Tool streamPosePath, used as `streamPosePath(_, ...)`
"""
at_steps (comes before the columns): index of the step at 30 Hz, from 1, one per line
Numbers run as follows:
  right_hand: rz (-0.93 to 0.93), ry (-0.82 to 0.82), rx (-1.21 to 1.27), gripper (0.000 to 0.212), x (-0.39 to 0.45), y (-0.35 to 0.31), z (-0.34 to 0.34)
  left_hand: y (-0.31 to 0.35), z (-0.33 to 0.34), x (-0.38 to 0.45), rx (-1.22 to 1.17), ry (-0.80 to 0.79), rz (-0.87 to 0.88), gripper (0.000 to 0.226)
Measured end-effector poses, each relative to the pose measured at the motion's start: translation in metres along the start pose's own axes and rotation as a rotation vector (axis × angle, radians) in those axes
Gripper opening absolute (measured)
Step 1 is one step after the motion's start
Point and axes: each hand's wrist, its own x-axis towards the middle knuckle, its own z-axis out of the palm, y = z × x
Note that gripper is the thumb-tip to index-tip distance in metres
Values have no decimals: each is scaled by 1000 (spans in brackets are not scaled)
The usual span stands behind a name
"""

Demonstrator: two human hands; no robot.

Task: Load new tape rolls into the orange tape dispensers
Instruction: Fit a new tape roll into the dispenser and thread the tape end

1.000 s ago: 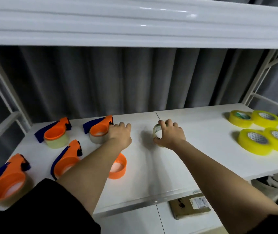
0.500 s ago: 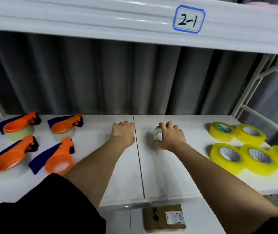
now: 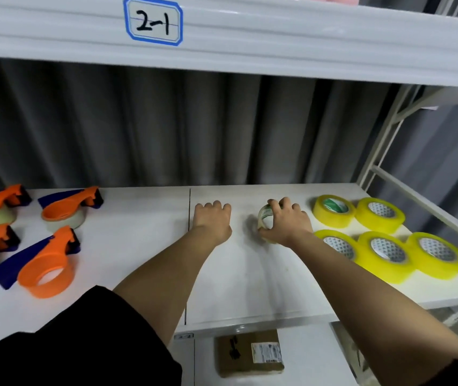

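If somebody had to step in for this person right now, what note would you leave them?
Right hand: grip on a small clear roll, upright on the shelf.
Left hand: rests on the shelf, holding nothing.
Five yellow rolls lie at right; four orange dispensers at left.
Done: two far dispensers seem to hold tape.
Left: the nearest dispenser looks empty; the fourth is cut off by the frame edge.

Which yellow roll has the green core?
The back-left yellow roll, nearest the right hand; its core shows green, while the other four show white patterned cores.
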Motion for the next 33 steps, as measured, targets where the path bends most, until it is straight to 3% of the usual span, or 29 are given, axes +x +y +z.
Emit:
streamPosePath(11,83,11,22,77,0,80,-7,75,-13,18,-3,15,110,37)
streamPosePath(24,2,-39,-17,77,17,235,-10,226,-28,54,-42,-17,39,41)
streamPosePath(33,-31,2,48,78,15,273,-2,272,-24,47,-93,22,132,40)
